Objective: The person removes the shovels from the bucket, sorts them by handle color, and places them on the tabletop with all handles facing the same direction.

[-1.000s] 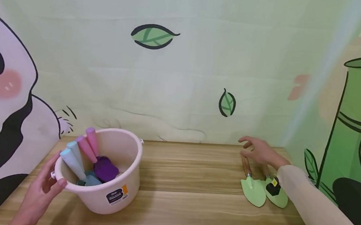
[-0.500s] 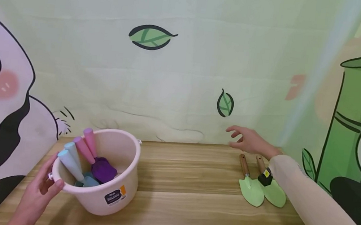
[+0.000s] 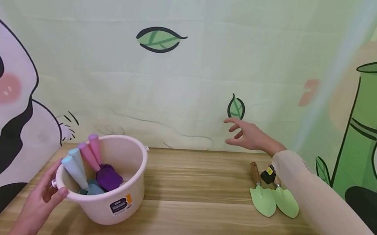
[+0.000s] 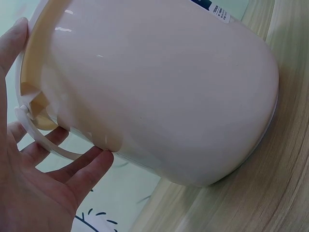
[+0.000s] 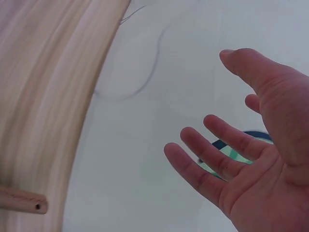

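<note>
In the head view my left hand point(image 3: 39, 197) holds the side of a pale pink bucket point(image 3: 115, 207), thumb at the rim and fingers along the outer wall. The left wrist view shows the fingertips against the bucket wall beside its handle point(image 4: 41, 140). Inside the bucket lean a purple spade point(image 3: 109, 178) with a pink handle, another pink handle point(image 3: 94, 146) and light blue-handled tools point(image 3: 75, 171). My right hand point(image 3: 249, 134) hovers with fingers spread, holding nothing. Below it lie two green trowels, a left one point(image 3: 263, 202) and a right one point(image 3: 287, 202) whose wooden handle is partly hidden.
The wooden tabletop point(image 3: 192, 223) runs back to a printed cloth backdrop point(image 3: 190, 95) with leaves, pandas and bamboo. A black device point(image 3: 268, 174) with a yellow mark sits at my right wrist. The bucket stands at the table's left side.
My right hand has risen from above the trowel handles and moved left, uncovering the left trowel's handle. The left hand and bucket have stayed in place.
</note>
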The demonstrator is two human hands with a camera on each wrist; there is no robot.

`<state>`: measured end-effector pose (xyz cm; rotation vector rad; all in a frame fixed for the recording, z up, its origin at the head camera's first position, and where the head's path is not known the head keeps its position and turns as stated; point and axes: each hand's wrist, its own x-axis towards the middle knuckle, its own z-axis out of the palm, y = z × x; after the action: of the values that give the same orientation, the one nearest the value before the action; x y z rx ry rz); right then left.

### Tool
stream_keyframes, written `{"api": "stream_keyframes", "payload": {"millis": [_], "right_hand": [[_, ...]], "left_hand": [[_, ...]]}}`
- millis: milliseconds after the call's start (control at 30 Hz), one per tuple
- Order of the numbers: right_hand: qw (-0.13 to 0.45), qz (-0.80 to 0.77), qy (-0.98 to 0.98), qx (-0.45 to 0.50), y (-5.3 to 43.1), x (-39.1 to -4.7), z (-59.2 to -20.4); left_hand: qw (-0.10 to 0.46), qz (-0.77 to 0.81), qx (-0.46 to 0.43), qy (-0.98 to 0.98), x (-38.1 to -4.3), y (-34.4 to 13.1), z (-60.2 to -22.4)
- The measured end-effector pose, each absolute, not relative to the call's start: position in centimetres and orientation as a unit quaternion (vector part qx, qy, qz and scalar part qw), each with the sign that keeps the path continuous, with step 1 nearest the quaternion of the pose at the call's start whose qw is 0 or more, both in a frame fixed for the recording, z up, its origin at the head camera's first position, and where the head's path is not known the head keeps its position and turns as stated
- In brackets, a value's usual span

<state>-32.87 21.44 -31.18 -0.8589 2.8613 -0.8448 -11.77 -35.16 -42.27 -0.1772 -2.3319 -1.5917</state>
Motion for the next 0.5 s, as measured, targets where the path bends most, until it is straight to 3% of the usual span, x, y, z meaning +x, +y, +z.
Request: {"api": "stream_keyframes", "payload": {"millis": [500], "right_hand": [[0.044, -0.277, 0.908, -0.312, 17.2, -33.0, -27.0]], "left_hand": [[0.138, -0.503, -0.031, -0.852, -11.7, -34.9, -41.7]]}}
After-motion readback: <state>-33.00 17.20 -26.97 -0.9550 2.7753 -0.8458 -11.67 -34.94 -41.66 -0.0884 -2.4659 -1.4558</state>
